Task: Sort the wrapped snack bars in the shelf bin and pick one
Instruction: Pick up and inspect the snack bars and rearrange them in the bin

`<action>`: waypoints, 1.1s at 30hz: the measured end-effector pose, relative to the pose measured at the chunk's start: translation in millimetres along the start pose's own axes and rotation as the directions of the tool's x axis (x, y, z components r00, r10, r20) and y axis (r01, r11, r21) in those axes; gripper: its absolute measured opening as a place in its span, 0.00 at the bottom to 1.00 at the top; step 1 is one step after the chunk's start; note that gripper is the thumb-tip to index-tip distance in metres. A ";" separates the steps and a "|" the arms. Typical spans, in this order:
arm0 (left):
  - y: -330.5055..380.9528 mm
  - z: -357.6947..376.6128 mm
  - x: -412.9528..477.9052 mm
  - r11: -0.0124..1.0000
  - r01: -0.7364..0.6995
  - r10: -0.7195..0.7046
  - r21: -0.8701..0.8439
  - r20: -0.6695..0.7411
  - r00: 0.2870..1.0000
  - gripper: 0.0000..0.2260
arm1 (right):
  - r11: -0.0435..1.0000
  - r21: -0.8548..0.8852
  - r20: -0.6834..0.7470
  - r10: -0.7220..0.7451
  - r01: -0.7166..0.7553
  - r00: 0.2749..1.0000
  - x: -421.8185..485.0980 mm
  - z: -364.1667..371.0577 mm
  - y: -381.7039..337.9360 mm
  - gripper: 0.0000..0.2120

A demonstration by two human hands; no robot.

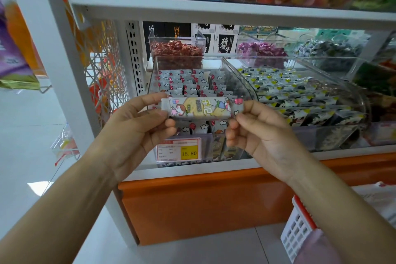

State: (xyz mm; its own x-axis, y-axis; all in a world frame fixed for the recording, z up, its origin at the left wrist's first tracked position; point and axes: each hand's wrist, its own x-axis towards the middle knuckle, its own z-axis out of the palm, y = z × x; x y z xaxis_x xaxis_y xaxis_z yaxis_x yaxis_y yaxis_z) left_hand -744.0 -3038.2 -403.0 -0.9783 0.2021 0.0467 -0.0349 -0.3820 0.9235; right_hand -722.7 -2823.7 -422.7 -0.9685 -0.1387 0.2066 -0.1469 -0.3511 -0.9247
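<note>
Snack bar (200, 107), cartoon-printed, is pinched level at its ends by left hand (137, 126) and right hand (260, 133); price tag (179, 149) reads 15.80.

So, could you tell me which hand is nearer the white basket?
Right. The right hand is above the basket; the left hand is further left, across the snack bar.

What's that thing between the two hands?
A wrapped snack bar: the left hand pinches one end, the right hand the other, seen in the head view.
</note>
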 end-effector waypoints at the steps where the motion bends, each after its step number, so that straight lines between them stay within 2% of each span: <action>1: 0.2 -0.1 -0.4 0.999 -0.016 0.016 0.030 0.010 1.000 0.12 | 1.000 -0.010 -0.016 0.002 -0.003 1.000 0.4 -0.2 0.5 0.03; 4: 0.1 -0.3 -3.1 0.974 -0.099 0.090 0.203 0.055 0.994 0.14 | 1.000 -0.003 -0.053 0.024 -0.024 0.998 0.6 1.5 -0.6 0.10; 6: 0.2 1.1 -4.8 0.951 -0.134 0.117 0.278 0.076 0.990 0.14 | 0.997 -0.073 -0.098 -0.011 0.004 0.995 0.1 1.9 -0.5 0.12; 9: 0.2 0.7 -4.5 0.940 -0.142 0.116 0.309 0.099 0.988 0.16 | 0.990 -0.127 -0.108 -0.074 0.060 0.991 -0.9 0.8 0.3 0.09; 11: -0.4 0.5 -4.4 0.928 -0.161 0.129 0.336 0.114 0.985 0.14 | 0.986 -0.147 -0.114 -0.092 0.074 0.989 -0.7 -0.4 1.1 0.06; 14: -3.1 0.5 -5.8 0.848 -0.178 0.152 0.499 0.093 0.984 0.21 | 0.973 -0.222 -0.127 -0.097 0.067 0.987 -0.1 -2.0 3.8 0.04; 17: -4.3 2.0 -6.6 0.788 -0.182 0.166 0.589 0.081 0.983 0.15 | 0.969 -0.236 -0.114 -0.097 0.068 0.989 -0.5 -2.4 4.2 0.04; 20: -4.1 2.3 -8.1 0.757 -0.201 0.163 0.621 0.119 0.979 0.15 | 0.916 -0.389 -0.087 -0.140 0.096 0.986 -3.1 -0.6 2.1 0.11; 23: -2.6 3.2 -9.8 0.741 -0.225 0.157 0.633 0.163 0.974 0.16 | 0.833 -0.540 -0.055 -0.173 0.116 0.983 -5.8 1.5 2.2 0.09; 29: -8.9 3.0 -7.5 0.672 -0.294 0.186 0.680 0.229 0.955 0.15 | 0.795 -0.589 -0.093 -0.241 0.142 0.966 -6.6 4.2 1.9 0.06; 33: -10.7 6.4 -6.7 0.675 -0.274 0.147 0.685 0.239 0.960 0.11 | 0.731 -0.666 -0.109 -0.297 0.152 0.949 -3.7 3.3 4.8 0.09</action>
State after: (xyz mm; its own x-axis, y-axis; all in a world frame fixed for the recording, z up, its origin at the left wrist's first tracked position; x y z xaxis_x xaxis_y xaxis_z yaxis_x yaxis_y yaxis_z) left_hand -735.7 -3029.7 -410.8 -0.8953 0.3530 0.2717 0.3845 0.3043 0.8715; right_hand -719.1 -2827.9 -426.8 -0.8972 0.0737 0.4354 -0.3881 0.3387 -0.8571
